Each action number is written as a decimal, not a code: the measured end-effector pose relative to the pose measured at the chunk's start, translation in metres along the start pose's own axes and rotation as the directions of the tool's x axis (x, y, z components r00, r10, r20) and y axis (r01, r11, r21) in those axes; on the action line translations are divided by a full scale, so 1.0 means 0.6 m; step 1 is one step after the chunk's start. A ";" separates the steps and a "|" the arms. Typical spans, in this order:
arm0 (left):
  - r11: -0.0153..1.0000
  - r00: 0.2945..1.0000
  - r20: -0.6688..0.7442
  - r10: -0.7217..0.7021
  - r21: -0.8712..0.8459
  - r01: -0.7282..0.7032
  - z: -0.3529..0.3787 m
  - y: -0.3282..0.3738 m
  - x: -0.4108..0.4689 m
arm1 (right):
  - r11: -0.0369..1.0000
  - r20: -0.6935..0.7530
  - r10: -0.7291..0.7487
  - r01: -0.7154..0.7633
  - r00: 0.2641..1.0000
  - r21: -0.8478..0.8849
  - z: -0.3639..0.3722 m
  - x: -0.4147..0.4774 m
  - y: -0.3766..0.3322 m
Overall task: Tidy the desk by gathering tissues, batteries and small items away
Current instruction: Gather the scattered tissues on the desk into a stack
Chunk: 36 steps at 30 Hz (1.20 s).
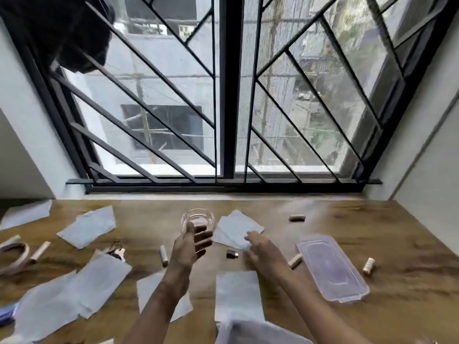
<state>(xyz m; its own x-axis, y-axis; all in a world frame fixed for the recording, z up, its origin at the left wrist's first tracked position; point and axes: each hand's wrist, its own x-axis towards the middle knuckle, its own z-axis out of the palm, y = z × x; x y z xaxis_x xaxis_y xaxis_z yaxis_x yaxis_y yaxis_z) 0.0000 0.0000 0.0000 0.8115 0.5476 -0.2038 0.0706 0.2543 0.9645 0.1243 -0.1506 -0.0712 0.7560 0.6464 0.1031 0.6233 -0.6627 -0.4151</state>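
My left hand (pixel 192 247) is shut on a small clear glass bowl (pixel 198 218), held above the middle of the wooden desk (pixel 347 232). My right hand (pixel 264 249) hovers open, fingers spread, its fingertips at the edge of a white tissue (pixel 238 229). Several more tissues lie scattered, one at the front centre (pixel 237 294) and one at the left (pixel 89 229). Several cylindrical batteries lie about, one (pixel 164 255) left of my left wrist, another (pixel 296 217) far right of the bowl. A small dark item (pixel 232 254) rests between my hands.
A clear plastic lid (pixel 332 269) lies flat at the right with a battery (pixel 368 265) beside it. A clear container's rim (pixel 253 331) shows at the bottom edge. Nail clippers (pixel 116 252) and a curved band (pixel 15 254) sit at the left. A barred window (pixel 228 95) backs the desk.
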 end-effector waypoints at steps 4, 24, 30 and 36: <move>0.976 0.989 0.015 -0.145 -0.165 0.145 0.000 -0.015 0.038 | 0.996 0.001 -0.081 0.081 0.997 -0.040 0.018 0.029 0.020; 0.741 0.886 0.256 -0.388 -0.485 0.464 0.056 -0.056 0.005 | 0.856 -0.338 -0.230 0.355 0.912 0.376 -0.005 -0.073 -0.080; 0.702 0.826 0.243 -0.509 -0.439 0.562 0.029 -0.069 -0.010 | 0.786 -0.356 -0.503 0.588 0.787 0.190 0.009 -0.104 -0.106; 0.686 0.884 0.200 -0.422 -0.566 0.456 0.009 -0.061 -0.042 | 0.853 -0.275 -0.203 0.308 0.940 0.421 -0.021 -0.117 -0.088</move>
<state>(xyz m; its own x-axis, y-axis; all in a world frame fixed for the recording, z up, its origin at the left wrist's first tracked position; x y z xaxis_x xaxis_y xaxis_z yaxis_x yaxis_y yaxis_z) -0.0196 -0.0273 -0.0290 0.8039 0.2171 -0.5538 0.0901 0.8759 0.4740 0.0408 -0.1661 -0.0450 0.6391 0.6377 0.4301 0.6802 -0.2076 -0.7030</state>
